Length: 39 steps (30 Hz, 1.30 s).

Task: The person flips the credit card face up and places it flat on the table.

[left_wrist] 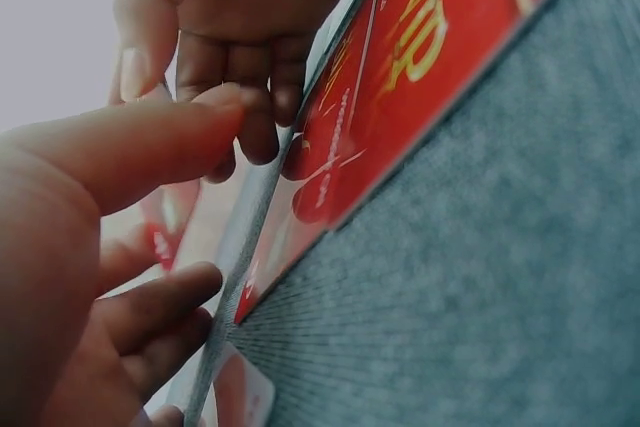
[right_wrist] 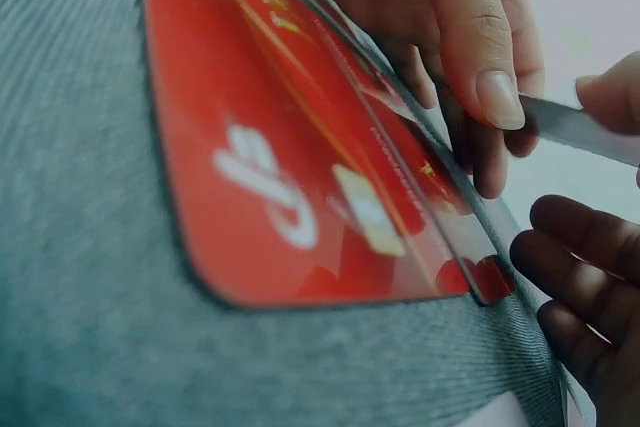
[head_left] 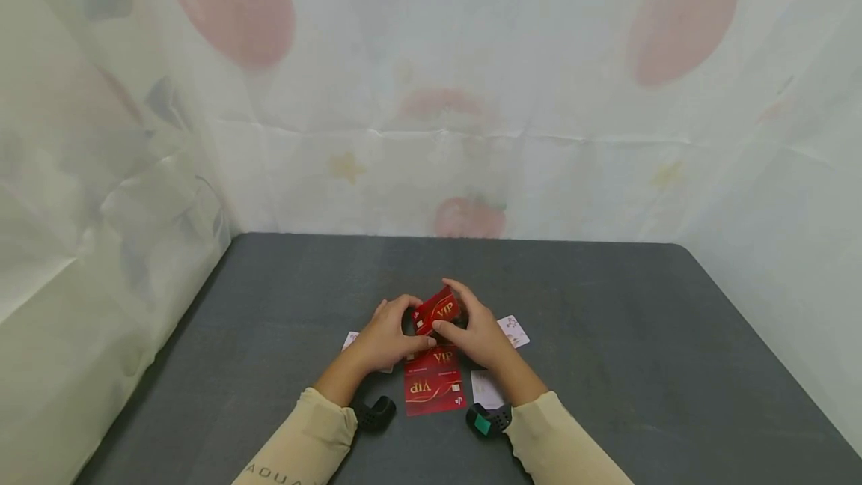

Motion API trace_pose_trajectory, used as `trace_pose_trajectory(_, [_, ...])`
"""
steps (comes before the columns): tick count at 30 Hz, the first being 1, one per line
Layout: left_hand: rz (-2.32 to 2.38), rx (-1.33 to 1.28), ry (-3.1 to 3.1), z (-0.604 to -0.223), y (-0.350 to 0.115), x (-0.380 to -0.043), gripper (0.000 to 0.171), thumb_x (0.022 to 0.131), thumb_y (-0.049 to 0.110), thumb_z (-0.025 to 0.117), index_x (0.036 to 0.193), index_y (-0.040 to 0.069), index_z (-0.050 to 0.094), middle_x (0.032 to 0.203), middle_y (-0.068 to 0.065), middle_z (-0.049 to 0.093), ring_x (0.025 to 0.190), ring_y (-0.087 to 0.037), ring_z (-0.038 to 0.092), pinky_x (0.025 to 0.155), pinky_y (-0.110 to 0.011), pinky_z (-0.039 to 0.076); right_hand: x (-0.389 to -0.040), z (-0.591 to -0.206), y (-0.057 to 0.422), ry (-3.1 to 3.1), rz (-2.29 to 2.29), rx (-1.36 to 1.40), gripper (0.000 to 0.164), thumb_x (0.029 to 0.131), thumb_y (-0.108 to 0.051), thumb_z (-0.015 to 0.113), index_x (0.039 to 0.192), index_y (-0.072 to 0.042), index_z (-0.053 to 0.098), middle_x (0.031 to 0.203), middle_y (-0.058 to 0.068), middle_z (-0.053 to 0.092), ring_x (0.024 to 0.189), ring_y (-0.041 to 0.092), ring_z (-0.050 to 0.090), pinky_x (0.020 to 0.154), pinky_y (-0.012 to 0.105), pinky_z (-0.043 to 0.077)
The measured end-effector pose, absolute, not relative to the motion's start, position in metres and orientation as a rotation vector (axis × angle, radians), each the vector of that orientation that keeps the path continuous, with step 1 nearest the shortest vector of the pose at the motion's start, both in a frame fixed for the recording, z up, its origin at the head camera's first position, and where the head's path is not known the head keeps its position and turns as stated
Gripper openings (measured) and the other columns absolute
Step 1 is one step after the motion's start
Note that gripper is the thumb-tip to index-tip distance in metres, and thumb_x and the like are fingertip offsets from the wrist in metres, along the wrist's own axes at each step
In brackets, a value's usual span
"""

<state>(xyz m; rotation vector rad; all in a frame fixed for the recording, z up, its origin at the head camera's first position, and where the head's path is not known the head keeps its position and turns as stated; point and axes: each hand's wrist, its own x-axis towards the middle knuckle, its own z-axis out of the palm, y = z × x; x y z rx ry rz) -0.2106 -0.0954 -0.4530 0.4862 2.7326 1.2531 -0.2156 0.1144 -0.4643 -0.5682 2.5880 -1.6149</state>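
Note:
A red VIP card (head_left: 436,310) is raised above the table between both hands. My left hand (head_left: 387,335) pinches its left side, thumb along the near edge. On the right side my right hand (head_left: 477,331) grips it between thumb and fingers. The card shows as a thin tilted edge (right_wrist: 570,127) in the right wrist view. Just below the hands, another red VIP card (head_left: 434,389) lies flat on the table, with a further red card (head_left: 442,356) at its far edge, partly hidden by the hands.
White patterned cards lie around the hands: one (head_left: 515,331) right of the right hand, one (head_left: 486,389) by the right wrist, and part of one (head_left: 350,339) behind the left forearm. The dark grey table (head_left: 640,365) ends at a printed white curtain (head_left: 572,185).

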Motion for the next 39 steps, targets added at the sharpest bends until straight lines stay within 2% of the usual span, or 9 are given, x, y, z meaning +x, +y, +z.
trace_pose_trajectory(3, [1.299, 0.408, 2.727, -0.4530, -0.0961, -0.2111, 0.063, 0.080, 0.042, 0.081, 0.131, 0.019, 0.053, 0.122, -0.001, 0.060, 0.136, -0.034, 0.039, 0.109, -0.059, 0.036, -0.2158, -0.4634, 0.1151, 2.596, -1.634, -0.573, 0.077, 0.089, -0.036, 0.073, 0.153, -0.026, 0.032, 0.121, 0.000, 0.064, 0.103, 0.017, 0.066, 0.085, 0.041, 0.057])
trace_pose_trajectory(7, [1.353, 0.404, 2.734, -0.4525, -0.0971, -0.2124, 0.063, 0.082, 0.036, 0.080, 0.135, 0.018, 0.051, 0.126, -0.001, 0.057, 0.117, -0.022, 0.053, 0.100, -0.050, 0.046, -0.2161, -0.4620, 0.1156, 2.635, -1.612, -0.556, 0.080, 0.087, -0.041, 0.074, 0.153, -0.024, 0.032, 0.123, 0.000, 0.063, 0.106, 0.018, 0.066, 0.086, 0.041, 0.057])
trace_pose_trajectory(10, [1.359, 0.425, 2.771, -0.4523, -0.0980, -0.2128, 0.063, 0.083, 0.033, 0.080, 0.137, 0.017, 0.051, 0.131, -0.003, 0.054, 0.120, -0.022, 0.052, 0.101, -0.051, 0.045, -0.2169, -0.4622, 0.1157, 2.696, -1.570, -0.524, 0.079, 0.086, -0.044, 0.074, 0.151, -0.020, 0.036, 0.129, 0.002, 0.061, 0.114, 0.021, 0.063, 0.092, 0.046, 0.054])
trace_pose_trajectory(14, [1.289, 0.443, 2.854, -0.4520, -0.0986, -0.2121, 0.062, 0.083, 0.030, 0.080, 0.137, 0.016, 0.053, 0.139, -0.007, 0.051, 0.132, -0.029, 0.044, 0.107, -0.056, 0.038, -0.2182, -0.4631, 0.1154, 2.814, -1.450, -0.463, 0.076, 0.084, -0.047, 0.074, 0.147, -0.017, 0.045, 0.137, 0.006, 0.056, 0.124, 0.027, 0.052, 0.101, 0.054, 0.045])
trace_pose_trajectory(17, [1.214, 0.451, 2.914, -0.4517, -0.0988, -0.2116, 0.063, 0.083, 0.028, 0.080, 0.138, 0.017, 0.053, 0.141, -0.010, 0.050, 0.137, -0.033, 0.039, 0.114, -0.060, 0.024, -0.2188, -0.4643, 0.1153, 2.906, -1.316, -0.445, 0.073, 0.083, -0.048, 0.073, 0.145, -0.016, 0.049, 0.139, 0.008, 0.054, 0.127, 0.030, 0.046, 0.104, 0.055, 0.042])
trace_pose_trajectory(21, [1.132, 0.415, 2.964, -0.4525, -0.0989, -0.2117, 0.064, 0.084, 0.027, 0.079, 0.141, 0.021, 0.052, 0.141, -0.011, 0.048, 0.140, -0.035, 0.033, 0.117, -0.063, 0.007, -0.2176, -0.4654, 0.1157, 2.977, -1.205, -0.461, 0.069, 0.084, -0.044, 0.073, 0.142, -0.013, 0.052, 0.137, 0.011, 0.055, 0.130, 0.032, 0.046, 0.107, 0.054, 0.040])
trace_pose_trajectory(32, [1.074, 0.396, 2.986, -0.4505, -0.0964, -0.2125, 0.068, 0.084, 0.026, 0.079, 0.145, 0.020, 0.049, 0.143, -0.012, 0.046, 0.141, -0.037, 0.030, 0.117, -0.065, 0.005, -0.2136, -0.4622, 0.1173, 3.004, -1.149, -0.437, 0.061, 0.087, -0.032, 0.073, 0.141, -0.010, 0.054, 0.138, 0.011, 0.054, 0.132, 0.033, 0.044, 0.109, 0.054, 0.037])
trace_pose_trajectory(39, [1.073, 0.401, 2.986, -0.4497, -0.0975, -0.2144, 0.063, 0.086, 0.026, 0.077, 0.143, 0.020, 0.051, 0.142, -0.010, 0.049, 0.141, -0.036, 0.033, 0.117, -0.065, 0.006, -0.2131, -0.4590, 0.1166, 2.999, -1.133, -0.444, 0.059, 0.088, -0.033, 0.072, 0.141, -0.013, 0.054, 0.139, 0.011, 0.053, 0.132, 0.034, 0.044, 0.108, 0.055, 0.038])
